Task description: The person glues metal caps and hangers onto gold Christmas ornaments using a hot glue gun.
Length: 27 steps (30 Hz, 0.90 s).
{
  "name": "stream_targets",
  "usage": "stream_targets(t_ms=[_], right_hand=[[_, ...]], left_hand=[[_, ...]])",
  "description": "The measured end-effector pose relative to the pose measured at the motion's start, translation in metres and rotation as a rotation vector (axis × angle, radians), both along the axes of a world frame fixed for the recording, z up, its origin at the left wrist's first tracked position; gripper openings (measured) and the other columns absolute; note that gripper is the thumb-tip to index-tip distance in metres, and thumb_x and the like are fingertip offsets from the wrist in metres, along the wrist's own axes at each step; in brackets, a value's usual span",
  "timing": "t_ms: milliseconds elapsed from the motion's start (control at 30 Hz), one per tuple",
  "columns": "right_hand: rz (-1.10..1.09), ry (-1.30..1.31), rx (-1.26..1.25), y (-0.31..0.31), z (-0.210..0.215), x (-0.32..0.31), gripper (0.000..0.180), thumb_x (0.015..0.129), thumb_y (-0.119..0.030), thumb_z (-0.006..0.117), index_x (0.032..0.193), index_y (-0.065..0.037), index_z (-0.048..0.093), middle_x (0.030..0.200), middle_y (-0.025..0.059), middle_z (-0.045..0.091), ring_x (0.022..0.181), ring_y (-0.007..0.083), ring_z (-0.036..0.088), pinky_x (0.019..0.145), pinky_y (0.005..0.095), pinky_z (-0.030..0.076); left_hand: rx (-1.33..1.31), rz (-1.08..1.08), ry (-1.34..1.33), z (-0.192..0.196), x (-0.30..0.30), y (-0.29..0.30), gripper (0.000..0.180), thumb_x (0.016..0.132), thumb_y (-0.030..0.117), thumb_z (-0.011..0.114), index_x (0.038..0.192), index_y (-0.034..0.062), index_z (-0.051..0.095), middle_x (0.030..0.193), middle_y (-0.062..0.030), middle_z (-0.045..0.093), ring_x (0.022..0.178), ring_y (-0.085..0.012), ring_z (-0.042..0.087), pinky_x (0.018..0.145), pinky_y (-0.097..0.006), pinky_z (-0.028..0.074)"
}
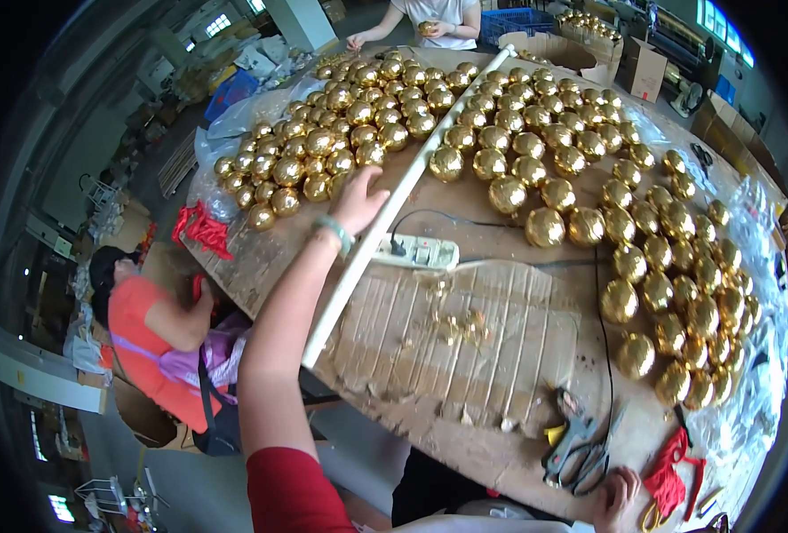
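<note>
My left hand (358,202) reaches across the table beside the long white pole (412,182), thumb apart from the fingers, nothing visible in it. Just past it lies a large group of shiny gold balls (318,142); whether the fingertips touch one I cannot tell. My right hand (619,499) rests at the table's near edge, fingers loosely bent and apparently holding nothing. Close to it are black-handled scissors (585,466), a grey glue gun (569,431) with a yellow part, and a bundle of red ribbon (669,471).
A pale power strip (421,252) with black cables sits beyond the worn cardboard sheet (465,346), which has gold scraps on it. More gold balls (660,258) spread right of the pole. Two people sit or stand around the table, one left (163,346), one far (443,22).
</note>
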State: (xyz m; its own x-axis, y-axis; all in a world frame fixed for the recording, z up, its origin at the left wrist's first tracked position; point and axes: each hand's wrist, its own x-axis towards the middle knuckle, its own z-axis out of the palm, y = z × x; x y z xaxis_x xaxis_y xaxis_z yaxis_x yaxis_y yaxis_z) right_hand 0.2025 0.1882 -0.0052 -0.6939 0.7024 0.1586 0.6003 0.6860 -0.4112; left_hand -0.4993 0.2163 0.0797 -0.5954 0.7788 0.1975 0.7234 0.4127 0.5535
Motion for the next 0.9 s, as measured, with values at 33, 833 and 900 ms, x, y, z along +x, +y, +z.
stream_targets(t_ms=[33, 833, 900], right_hand=[[0.001, -0.062, -0.021, 0.003, 0.002, -0.003, 0.042, 0.077, -0.028, 0.075, 0.112, -0.008, 0.062, 0.114, 0.0182, 0.058, 0.107, 0.0387, 0.053, 0.091, 0.0507, 0.045], [-0.059, 0.022, 0.032, 0.003, -0.003, -0.017, 0.029, 0.078, -0.007, 0.060, 0.107, -0.001, 0.058, 0.110, 0.0190, 0.054, 0.109, 0.0394, 0.049, 0.095, 0.0488, 0.038], [-0.108, 0.045, 0.119, 0.002, 0.010, -0.032, 0.025, 0.080, -0.010, 0.061, 0.104, -0.002, 0.059, 0.106, 0.0169, 0.055, 0.107, 0.0377, 0.050, 0.093, 0.0473, 0.040]], left_hand=[[-0.022, 0.012, 0.137, -0.012, -0.035, 0.019, 0.049, 0.083, 0.012, 0.068, 0.128, 0.0073, 0.048, 0.119, -0.0199, 0.058, 0.119, -0.0342, 0.052, 0.101, -0.042, 0.043], [0.496, -0.221, -0.575, 0.017, 0.199, -0.134, 0.069, 0.075, -0.003, 0.072, 0.135, 0.0055, 0.039, 0.132, -0.0115, 0.044, 0.110, -0.0194, 0.056, 0.081, -0.028, 0.055], [0.378, -0.142, -0.525, -0.012, 0.263, -0.176, 0.073, 0.073, 0.006, 0.075, 0.136, 0.0026, 0.039, 0.128, -0.0094, 0.047, 0.115, -0.0207, 0.051, 0.097, -0.034, 0.047]])
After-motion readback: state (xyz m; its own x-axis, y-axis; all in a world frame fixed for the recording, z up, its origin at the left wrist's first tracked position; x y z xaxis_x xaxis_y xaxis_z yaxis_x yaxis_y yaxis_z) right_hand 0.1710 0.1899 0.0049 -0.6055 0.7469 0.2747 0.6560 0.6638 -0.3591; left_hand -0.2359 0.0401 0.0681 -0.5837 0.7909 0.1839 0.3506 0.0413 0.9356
